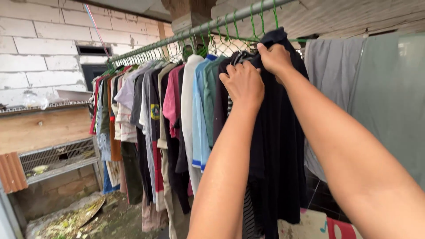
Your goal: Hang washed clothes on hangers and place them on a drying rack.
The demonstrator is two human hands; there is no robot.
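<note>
A big white block wall (40, 48) fills the upper left of the frame. Across the top runs a long metal rail (230, 18), going from the left middle up to the top right. Lots of clothes hang from it on green hangers (254, 22), packed close together. At the far right hangs a wide grey sheet (380, 102). Low on the left sits a wooden cage (53, 146) with wire mesh.

In the middle of the frame hangs a black shirt (283, 146), the last one in the row. Both arms reach up to it from the bottom right.

The left hand (242, 84) is closed on the shirt's left shoulder, with cloth bunched under the fingers. The right hand (274, 57) is just above it and a bit to the right, pinching the cloth at the collar, right under the green hook. So the top of the shirt sits inside both hands, and the rest hangs down long and loose below them.

What could go wrong? I think the shirt might slide off its hanger if one hand tugs too hard. The hook might also pop off the rail. The blue shirt (201, 115) just beside it is so close that it could get pulled along too.
</note>
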